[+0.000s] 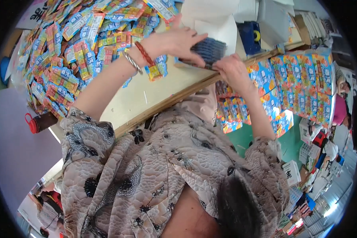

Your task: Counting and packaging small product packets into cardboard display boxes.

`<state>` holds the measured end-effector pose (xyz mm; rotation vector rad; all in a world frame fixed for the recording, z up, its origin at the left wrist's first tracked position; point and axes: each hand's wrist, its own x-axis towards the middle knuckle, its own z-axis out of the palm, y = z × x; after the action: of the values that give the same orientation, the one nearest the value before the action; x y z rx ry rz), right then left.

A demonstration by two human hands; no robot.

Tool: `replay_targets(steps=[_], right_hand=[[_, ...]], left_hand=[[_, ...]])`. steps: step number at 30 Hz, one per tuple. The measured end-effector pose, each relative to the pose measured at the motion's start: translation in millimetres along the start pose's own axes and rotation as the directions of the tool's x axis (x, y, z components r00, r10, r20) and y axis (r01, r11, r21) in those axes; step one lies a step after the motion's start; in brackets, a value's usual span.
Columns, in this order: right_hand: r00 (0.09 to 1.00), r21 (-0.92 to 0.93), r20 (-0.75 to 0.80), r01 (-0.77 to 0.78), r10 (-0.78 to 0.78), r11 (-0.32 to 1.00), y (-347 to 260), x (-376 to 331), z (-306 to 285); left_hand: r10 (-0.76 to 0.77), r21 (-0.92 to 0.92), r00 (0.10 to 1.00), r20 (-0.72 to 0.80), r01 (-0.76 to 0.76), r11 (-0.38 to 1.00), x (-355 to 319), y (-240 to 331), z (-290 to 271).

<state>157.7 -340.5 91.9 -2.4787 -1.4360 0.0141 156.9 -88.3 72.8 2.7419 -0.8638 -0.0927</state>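
Observation:
A stack of dark blue, thin flat pieces (211, 50) stands at the table's front edge, in front of a white open carton (223, 31). My left hand (185, 44) reaches it from the left; the fingers are spread, with forefinger and thumb at the stack's left end. At the stack's near right corner my right hand (233, 68) is closed, thumb and fingers pressed together on its edge. My right fingertips are partly hidden. Colourful candy-like packets (83, 55) lie in a big heap left of my left arm, and one packet (156, 69) lies just under my left wrist.
The pale table (135, 101) has a wooden front edge. Beyond my right hand sit a dark blue box (250, 37) and a clear plastic bin (273, 23). Printed packet sheets (303, 81) hang or stand at the right. A red-lidded bottle (39, 122) stands at the left.

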Motion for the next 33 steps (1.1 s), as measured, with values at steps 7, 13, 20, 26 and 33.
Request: replay_targets(steps=[7,13,20,26,33], right_hand=[[0.673,0.218,-0.332,-0.626,0.660,0.748,-12,18,-6],[0.782,0.194,-0.194,-0.560,0.592,0.805,18,25,12],[0.672,0.287,-0.414,-0.543,0.614,0.789,16,19,11],[0.645,0.233,-0.544,-0.498,0.536,0.835,80,37,15],[0.733,0.057,-0.543,-0.454,0.410,0.889,76,55,8]], left_hand=[[-0.002,0.291,0.989,-0.149,0.046,0.956,-17,40,14],[-0.062,0.201,0.956,-0.287,0.123,0.972,-27,53,22],[-0.167,0.187,0.913,-0.371,0.250,0.950,-21,58,16],[-0.065,0.328,0.889,-0.453,0.234,0.915,40,24,19],[-0.114,0.201,0.968,-0.222,0.159,0.967,48,-5,5]])
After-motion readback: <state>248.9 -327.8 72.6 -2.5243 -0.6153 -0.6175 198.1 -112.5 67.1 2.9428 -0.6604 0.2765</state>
